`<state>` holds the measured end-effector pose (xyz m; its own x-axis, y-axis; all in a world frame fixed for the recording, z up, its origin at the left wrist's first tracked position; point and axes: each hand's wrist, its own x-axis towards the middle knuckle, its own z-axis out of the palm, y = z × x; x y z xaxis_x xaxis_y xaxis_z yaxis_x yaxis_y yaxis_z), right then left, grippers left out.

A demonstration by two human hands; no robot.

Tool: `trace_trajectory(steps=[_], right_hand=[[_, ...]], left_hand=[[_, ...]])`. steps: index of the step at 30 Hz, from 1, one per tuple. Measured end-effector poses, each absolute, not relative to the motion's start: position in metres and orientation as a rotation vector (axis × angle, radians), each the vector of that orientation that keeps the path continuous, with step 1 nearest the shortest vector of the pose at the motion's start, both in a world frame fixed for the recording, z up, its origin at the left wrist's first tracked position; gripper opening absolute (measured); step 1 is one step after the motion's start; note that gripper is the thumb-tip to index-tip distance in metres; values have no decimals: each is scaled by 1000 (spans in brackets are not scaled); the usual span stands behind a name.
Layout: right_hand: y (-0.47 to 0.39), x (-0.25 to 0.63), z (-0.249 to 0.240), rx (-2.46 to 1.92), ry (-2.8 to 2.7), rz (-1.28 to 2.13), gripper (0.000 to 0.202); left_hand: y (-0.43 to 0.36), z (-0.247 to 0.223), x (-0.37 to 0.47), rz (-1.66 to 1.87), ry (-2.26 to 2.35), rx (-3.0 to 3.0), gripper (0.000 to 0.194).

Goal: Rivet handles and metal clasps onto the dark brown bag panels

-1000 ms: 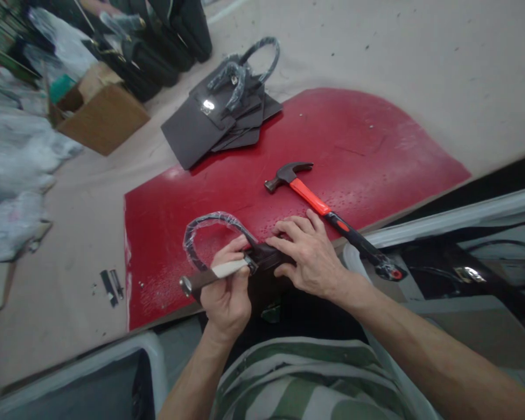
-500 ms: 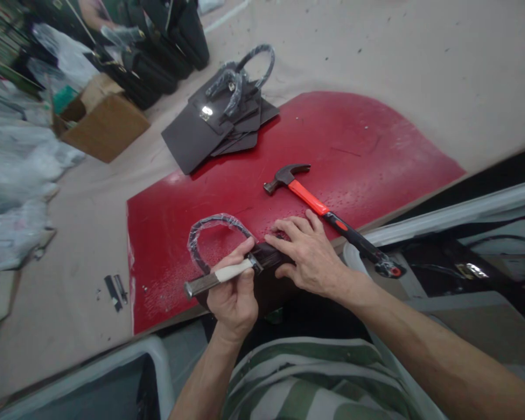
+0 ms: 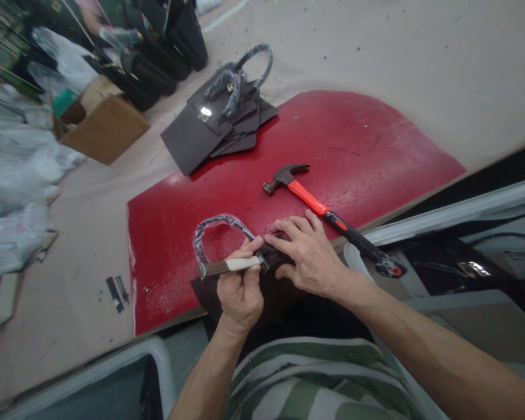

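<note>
My left hand [image 3: 241, 289] is closed around a metal tool with a pale wrapped middle [image 3: 241, 264], its shaft lying across the fingers. The tool's far end touches a dark bag piece [image 3: 269, 254] at the red board's near edge. A plastic-wrapped loop handle [image 3: 221, 220] stands up from this piece, beyond my left hand. My right hand [image 3: 308, 254] presses on the piece from the right with its thumb and fingers; its fingertips hold the dark material. A claw hammer [image 3: 306, 195] with an orange and black handle lies just beyond my right hand.
Grey bag panels with wrapped handles [image 3: 201, 131] lie stacked on the red board [image 3: 345, 134]. A cardboard box [image 3: 107, 128], plastic-wrapped items [image 3: 13, 175] and black bags [image 3: 149, 76] are at the upper left, near another person's arm [image 3: 90, 20]. Small metal tools [image 3: 116, 293] lie left.
My left hand and the metal tool have shifted slightly right, and the tool lies closer to level. The loop handle has also moved a little right. My right hand has barely moved.
</note>
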<state>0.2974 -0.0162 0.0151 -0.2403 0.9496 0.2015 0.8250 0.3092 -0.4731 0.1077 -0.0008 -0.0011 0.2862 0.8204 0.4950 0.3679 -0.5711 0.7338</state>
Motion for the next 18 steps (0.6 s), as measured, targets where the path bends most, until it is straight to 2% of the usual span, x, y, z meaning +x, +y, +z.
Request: trace_trajectory(steps=[18], right_hand=[[-16, 296, 15, -1579, -2106, 392, 57]], left_hand=[[8, 5, 110, 1107, 1053, 2179, 24]])
